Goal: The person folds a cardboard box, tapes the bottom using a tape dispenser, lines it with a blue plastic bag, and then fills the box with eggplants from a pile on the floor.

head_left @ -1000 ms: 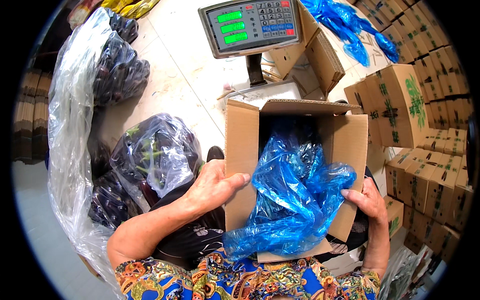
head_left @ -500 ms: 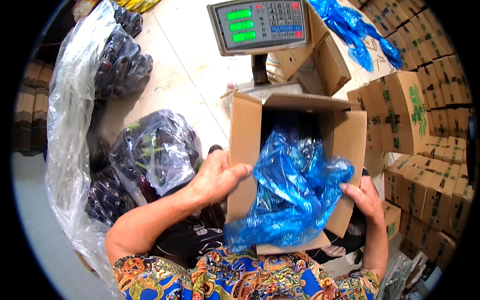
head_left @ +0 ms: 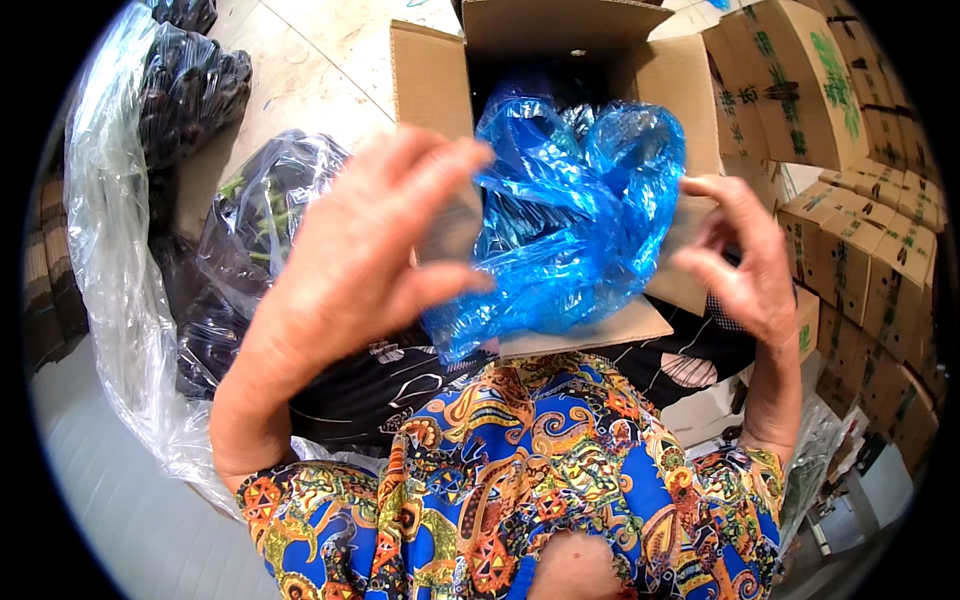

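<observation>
An open cardboard box (head_left: 428,85) stands in front of my body, its flaps spread outward. A crumpled blue plastic bag (head_left: 570,260) lines it and spills over the near flap; what lies deep inside is dark and hard to make out. My left hand (head_left: 365,235) hovers above the box's left side with thumb and fingers apart, slightly blurred, holding nothing. Over the right flap is my right hand (head_left: 740,255), its fingers curved and apart, the fingertips close to the bag's edge. Whether they touch it I cannot tell.
Left of the box sits a clear bag of dark purple eggplants (head_left: 262,215). Beyond it are more bagged dark vegetables (head_left: 195,95) and a long sheet of clear plastic (head_left: 105,230). Printed cardboard boxes (head_left: 790,85) are stacked along the right.
Both hands have come off the box's side flaps and opened. The blue bag is spread wider at the right. The view has shifted, so the scale no longer shows.
</observation>
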